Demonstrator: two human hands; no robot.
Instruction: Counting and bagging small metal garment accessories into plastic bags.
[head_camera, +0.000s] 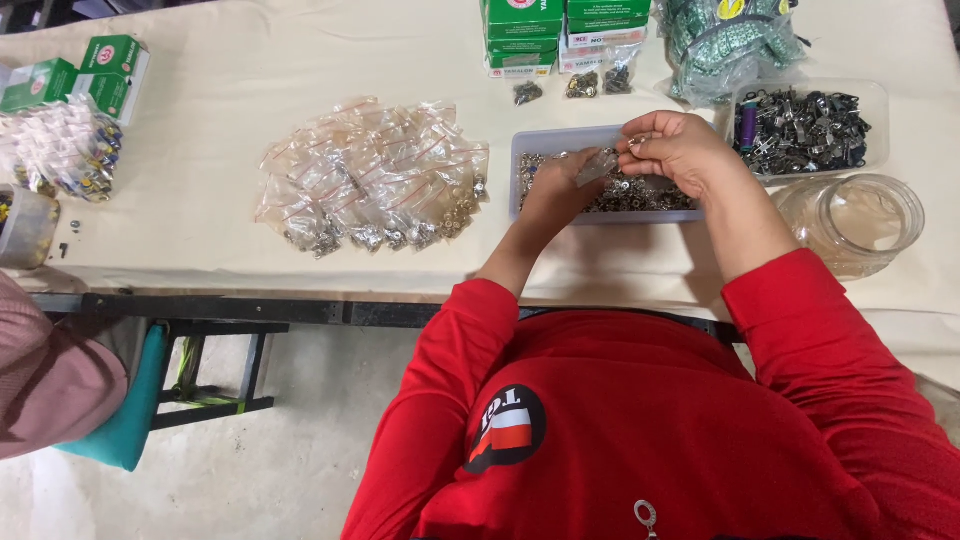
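Note:
My left hand (555, 190) holds a small clear plastic bag (597, 165) over a shallow clear tray (527, 145) full of small metal parts. Close beside the bag's mouth, my right hand (675, 148) pinches a few small metal parts (636, 141) between its fingertips. Both hands hover above the tray, near the middle of the cream-covered table (250, 70). My red sleeves fill the lower part of the view.
A heap of filled small clear bags (370, 180) lies left of the tray. Green and white boxes (560, 35) are stacked behind it. To the right stand another tray of dark metal clips (805, 128), a clear jar (855, 220) and a bag of green items (725, 40). Another person's pink sleeve (45, 375) shows at lower left.

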